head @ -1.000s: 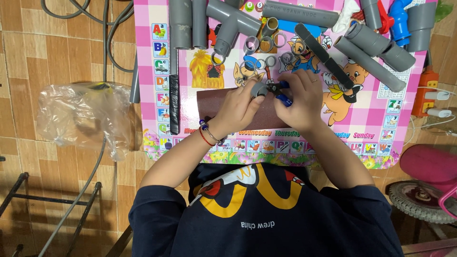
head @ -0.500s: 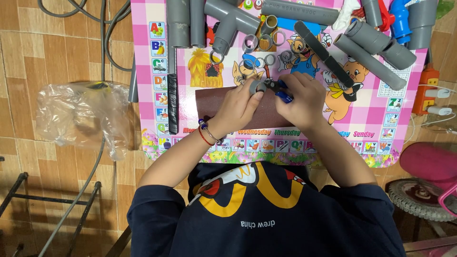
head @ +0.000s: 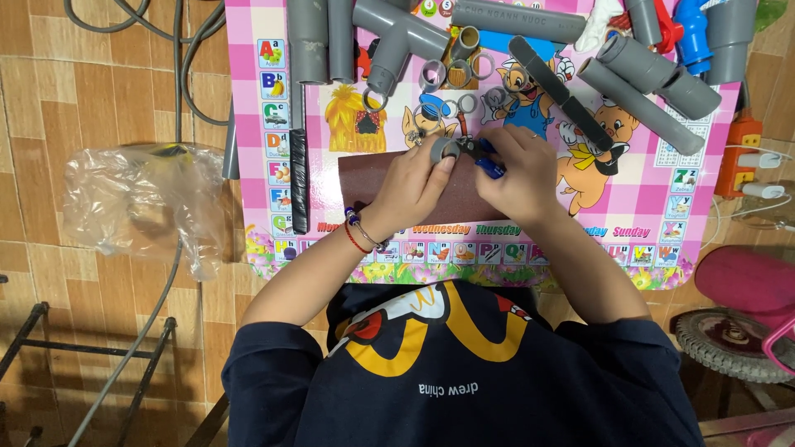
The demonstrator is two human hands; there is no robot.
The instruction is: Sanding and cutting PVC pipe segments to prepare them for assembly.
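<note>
Fingers of left hand clamped on short grey pipe ring, right hand gripping blue-handled tool against it — both over brown sandpaper sheet for steadiness.

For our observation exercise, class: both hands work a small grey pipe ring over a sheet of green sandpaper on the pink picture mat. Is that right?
Not quite. The head view shows the sandpaper is dark brown, not green. The rest stands: the left hand and right hand work a small grey pipe ring over it on the pink picture mat.
</note>
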